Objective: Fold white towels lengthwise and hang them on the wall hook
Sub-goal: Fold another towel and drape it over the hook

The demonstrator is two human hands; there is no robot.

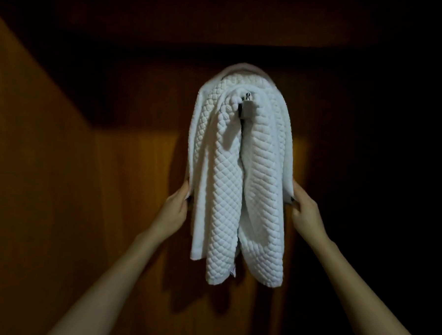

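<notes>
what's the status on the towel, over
Left hand grips towel at left edge, right hand at right edge. Towel draped over wall hook, knob showing. Nothing seen in the way.

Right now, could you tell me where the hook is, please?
In the head view, the hook pokes out between folds near the top of the towel, above the left hand and right hand.

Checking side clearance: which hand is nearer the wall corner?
Left. The left hand grips the towel edge facing the corner; the right hand grips the far edge, beyond the towel.
</notes>
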